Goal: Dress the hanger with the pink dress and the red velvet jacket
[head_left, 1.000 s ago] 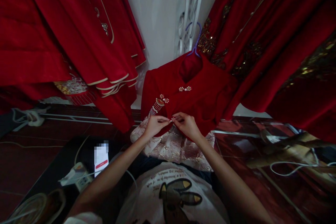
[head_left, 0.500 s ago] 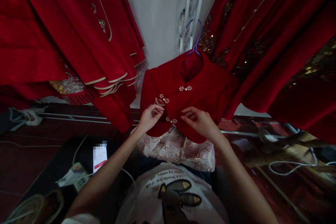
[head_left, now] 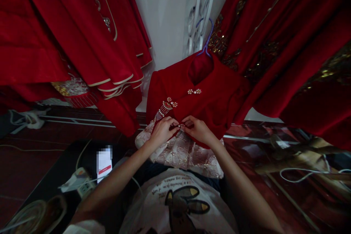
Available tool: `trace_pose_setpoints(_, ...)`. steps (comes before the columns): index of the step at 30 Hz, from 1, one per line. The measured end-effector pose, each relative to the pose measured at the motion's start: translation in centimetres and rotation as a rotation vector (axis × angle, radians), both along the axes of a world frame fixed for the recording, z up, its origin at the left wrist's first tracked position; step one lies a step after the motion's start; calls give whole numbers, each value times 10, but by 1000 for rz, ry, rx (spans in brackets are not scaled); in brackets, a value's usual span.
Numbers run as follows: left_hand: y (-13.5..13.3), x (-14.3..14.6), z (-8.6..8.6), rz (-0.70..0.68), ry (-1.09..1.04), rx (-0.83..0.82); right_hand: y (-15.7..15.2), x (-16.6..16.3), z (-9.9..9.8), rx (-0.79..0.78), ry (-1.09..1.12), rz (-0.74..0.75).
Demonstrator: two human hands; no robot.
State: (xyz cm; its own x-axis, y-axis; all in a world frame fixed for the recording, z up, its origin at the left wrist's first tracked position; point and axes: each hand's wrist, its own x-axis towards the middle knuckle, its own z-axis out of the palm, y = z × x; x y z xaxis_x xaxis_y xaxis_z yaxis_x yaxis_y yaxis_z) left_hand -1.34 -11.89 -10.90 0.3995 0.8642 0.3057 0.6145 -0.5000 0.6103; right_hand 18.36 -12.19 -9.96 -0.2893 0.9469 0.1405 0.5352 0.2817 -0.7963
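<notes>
A short red jacket [head_left: 170, 80] hangs from a purple hanger [head_left: 205, 45] in front of me, its lower part over my lap. My left hand [head_left: 166, 130] and my right hand [head_left: 197, 129] pinch the lowest beaded clasp [head_left: 180, 125] from its two sides, at the jacket's front edge. Fingers cover most of that clasp. Higher up, a second beaded clasp [head_left: 194, 91] sits below the neckline. A fan-shaped brooch with bead tassels [head_left: 166, 106] hangs just above my left hand. Pale pink shiny fabric [head_left: 189, 153] lies beneath the jacket on my lap.
Red garments [head_left: 109, 44] hang at the left, and red garments with gold trim [head_left: 274, 55] at the right. A white metal frame [head_left: 201, 7] holds the hanger. On a dark surface at lower left lie a lit phone [head_left: 104, 164] and a power strip [head_left: 85, 186] with cables.
Both hands have come together at the lowest clasp, the left moving right and down, the right moving left. The brooch's tassels, formerly hidden by my left hand, now show.
</notes>
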Motion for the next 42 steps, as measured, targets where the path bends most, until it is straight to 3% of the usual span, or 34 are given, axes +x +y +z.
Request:
trace_pose_setpoints(8,3,0,-7,-36,-18,98,7,-8,-11,-39,112,-47)
trace_pose_setpoints(19,-2,5,-10,6,-92,38,6,-9,-9,-33,134,-47)
trace_pose_setpoints(22,0,4,4,26,-80,105,7,-2,-1,-66,139,3)
trace_pose_setpoints(27,25,-14,45,140,20,419,7,21,12,-108,125,141)
trace_pose_setpoints(30,46,-26,64,41,239,518,6,28,18,-110,115,155)
trace_pose_setpoints(34,66,-32,76,-73,355,539,3,27,23,-101,142,176)
trace_pose_setpoints(42,80,-31,89,-285,256,428,4,27,24,-120,146,211)
